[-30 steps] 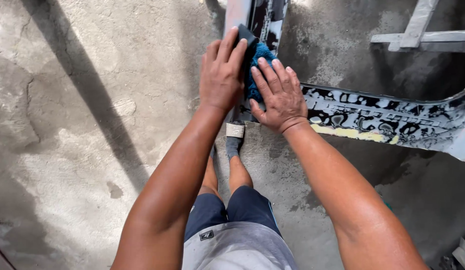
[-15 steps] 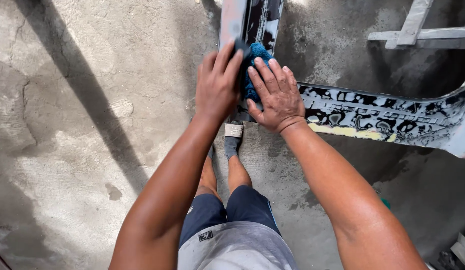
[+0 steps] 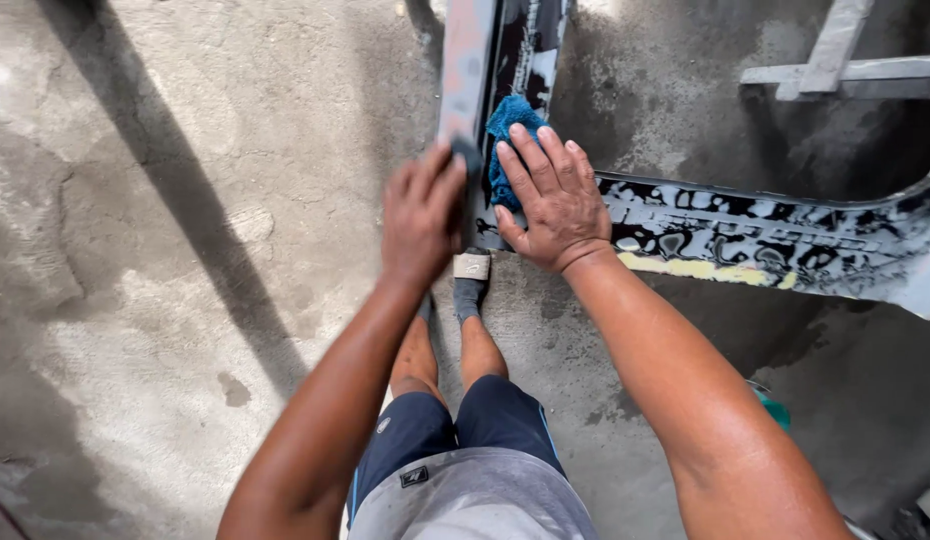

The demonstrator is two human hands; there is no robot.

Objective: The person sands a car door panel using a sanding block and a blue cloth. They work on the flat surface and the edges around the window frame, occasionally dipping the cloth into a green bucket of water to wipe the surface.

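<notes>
1. Bare concrete floor [image 3: 165,300], cracked and stained, crossed by a long diagonal shadow; carrying everything else in view.
2. Wet, dark painted panel [image 3: 785,235], soapy and mottled, L-shaped: one limb running from the upper middle of the view down toward the feet, the other stretching off to the right. Long axis of the near limb pointing straight away from the body, near end just in front of the sock.
3. Grey metal frame [image 3: 835,60] at upper right, well apart from both hands.
4. Right hand [image 3: 550,205] lying flat on the panel's corner, fingers [image 3: 535,160] spread wide and pointing up along the limb, pressing on the blue cloth [image 3: 510,125]; cloth bunched just beyond and under the fingertips.
5. Left hand [image 3: 420,215] just beside the right, on the panel's left edge, blurred, curled around a small dark pad [image 3: 468,152]. Both hands about equally near the panel.
6. Grey sock [image 3: 470,285] touching the floor just below the hands.
</notes>
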